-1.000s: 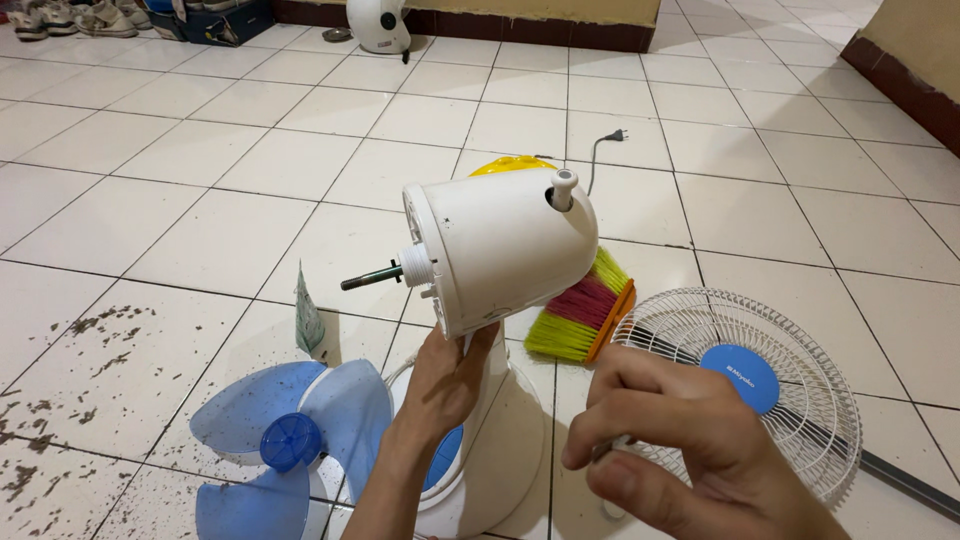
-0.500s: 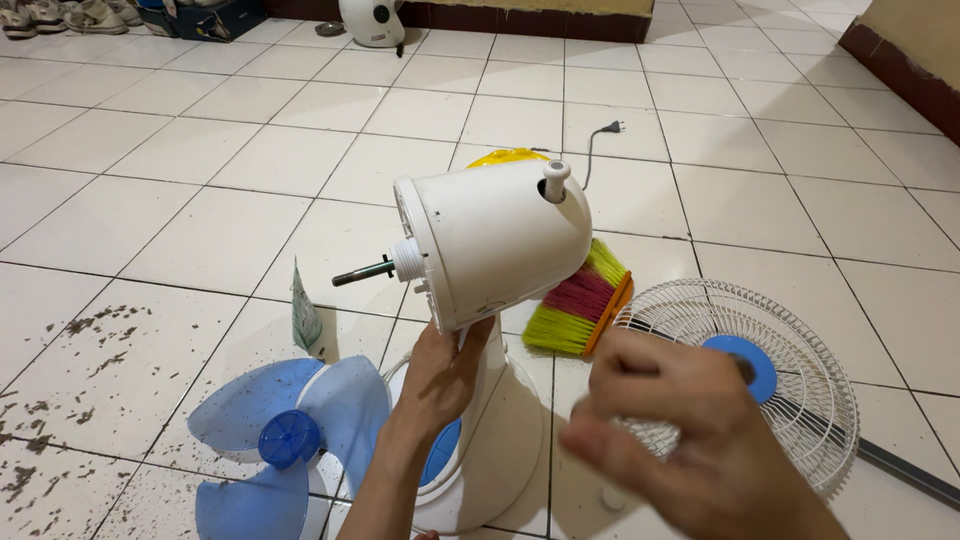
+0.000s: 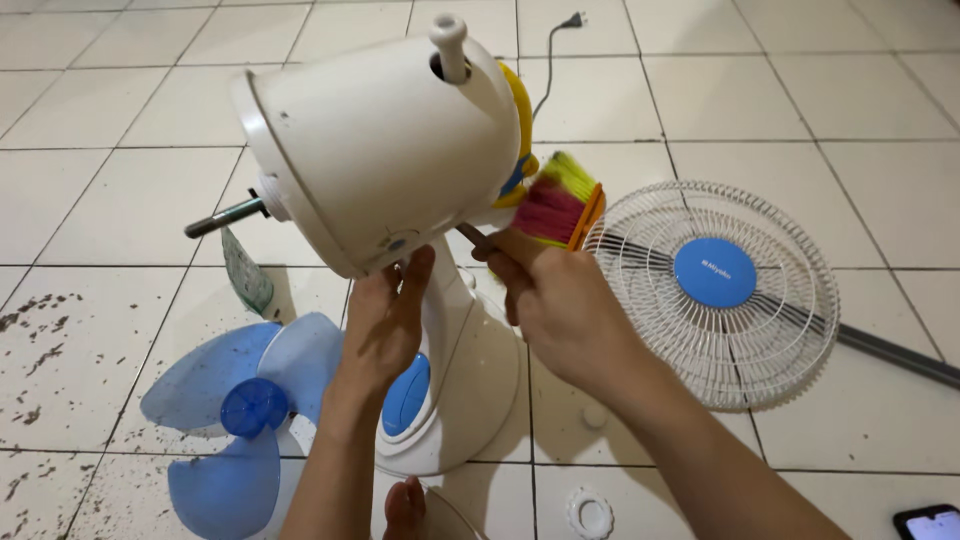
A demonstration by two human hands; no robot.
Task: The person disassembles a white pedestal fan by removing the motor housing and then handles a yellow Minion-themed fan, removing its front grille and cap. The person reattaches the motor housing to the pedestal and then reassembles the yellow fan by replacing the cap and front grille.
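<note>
A white stand fan with no blade or grille stands on the tiled floor, its motor housing (image 3: 380, 140) tilted, with the bare shaft (image 3: 225, 215) pointing left. My left hand (image 3: 385, 320) grips the fan's neck just under the housing. My right hand (image 3: 560, 300) is closed on a thin screwdriver-like tool (image 3: 475, 237) whose tip reaches the housing's underside. The fan's round base (image 3: 480, 390), with a blue panel, sits below both hands. A knob (image 3: 450, 45) sticks up on top of the housing.
A loose blue fan blade (image 3: 235, 410) lies to the left and a white wire grille (image 3: 715, 290) to the right. A yellow-pink broom head (image 3: 555, 205) is behind the fan. White ring nut (image 3: 590, 515), phone (image 3: 930, 522), green packet (image 3: 245, 275), dirt specks (image 3: 40, 340).
The view has come closer and lower over the fan. My right hand moved from the near right up to the housing's underside with the tool. My left hand stays on the neck.
</note>
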